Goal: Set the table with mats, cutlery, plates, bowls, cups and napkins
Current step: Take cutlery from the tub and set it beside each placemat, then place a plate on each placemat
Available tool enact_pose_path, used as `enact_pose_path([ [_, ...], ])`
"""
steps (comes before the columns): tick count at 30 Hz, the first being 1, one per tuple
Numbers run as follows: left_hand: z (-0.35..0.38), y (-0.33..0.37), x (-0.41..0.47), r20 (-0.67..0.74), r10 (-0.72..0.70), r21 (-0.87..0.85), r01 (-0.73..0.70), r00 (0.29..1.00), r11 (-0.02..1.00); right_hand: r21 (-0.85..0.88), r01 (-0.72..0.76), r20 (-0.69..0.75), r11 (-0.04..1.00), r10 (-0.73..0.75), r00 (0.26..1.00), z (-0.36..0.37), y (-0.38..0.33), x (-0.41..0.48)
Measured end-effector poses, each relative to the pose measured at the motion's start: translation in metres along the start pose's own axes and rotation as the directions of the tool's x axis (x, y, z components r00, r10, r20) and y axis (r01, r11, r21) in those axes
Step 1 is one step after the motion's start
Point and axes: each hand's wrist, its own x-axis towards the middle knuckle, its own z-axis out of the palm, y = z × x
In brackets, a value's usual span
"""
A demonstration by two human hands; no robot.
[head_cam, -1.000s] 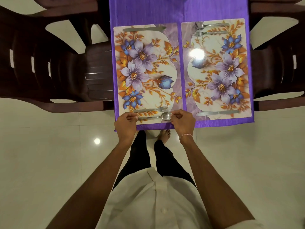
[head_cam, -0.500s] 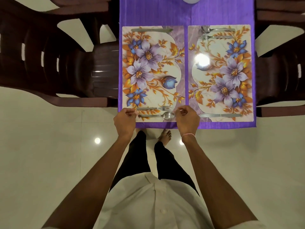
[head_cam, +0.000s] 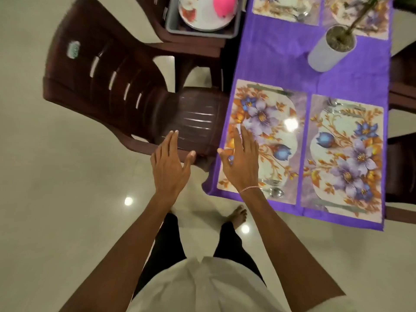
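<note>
Nearest me, my left hand [head_cam: 169, 164] and right hand [head_cam: 241, 162] are both spread flat and carrying nothing, the left over the brown chair [head_cam: 126, 95], the right over the near-left floral mat [head_cam: 262, 140]. Mats and cutlery look done: a fork [head_cam: 272, 182] and spoon [head_cam: 276, 192] lie on that mat's bottom edge, with more cutlery on the mat beside it [head_cam: 344, 154]. Plates [head_cam: 202, 16] and a pink cup-like thing [head_cam: 225, 5] wait in the grey tub [head_cam: 171, 28] at top centre, so plates, bowls, cups and napkins seem left.
</note>
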Motion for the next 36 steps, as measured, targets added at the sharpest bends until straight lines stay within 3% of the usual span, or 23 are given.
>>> enact_pose_path([
  [8, -0.126, -0.174, 0.085, -0.11, 0.133, 0.143, -0.117, 0.985, 0.983, 0.014, 0.123, 0.035, 0.992, -0.123, 0.992, 0.101, -0.182, 0.041],
  [11, -0.189, -0.242, 0.124, -0.124, 0.099, 0.204, -0.072, 0.987, 0.976, 0.002, 0.175, 0.052, 0.985, -0.175, 0.983, 0.131, -0.266, 0.064],
  [17, -0.267, -0.307, 0.205, -0.147, 0.073, 0.175, -0.046, 0.987, 0.983, 0.026, 0.204, 0.016, 0.979, -0.205, 0.979, 0.159, -0.37, 0.128],
  [23, -0.297, -0.334, 0.312, -0.09, 0.155, 0.18, -0.137, 0.984, 0.974, 0.03, 0.132, -0.023, 0.991, -0.132, 0.991, 0.2, -0.431, 0.213],
  [28, -0.322, -0.346, 0.412, 0.027, 0.24, 0.179, -0.241, 0.97, 0.954, 0.08, -0.038, -0.082, 0.996, 0.045, 0.996, 0.229, -0.464, 0.293],
  [36, -0.319, -0.316, 0.563, 0.221, 0.427, 0.146, -0.463, 0.877, 0.874, 0.158, -0.278, -0.208, 0.947, 0.307, 0.929, 0.237, -0.49, 0.383],
])
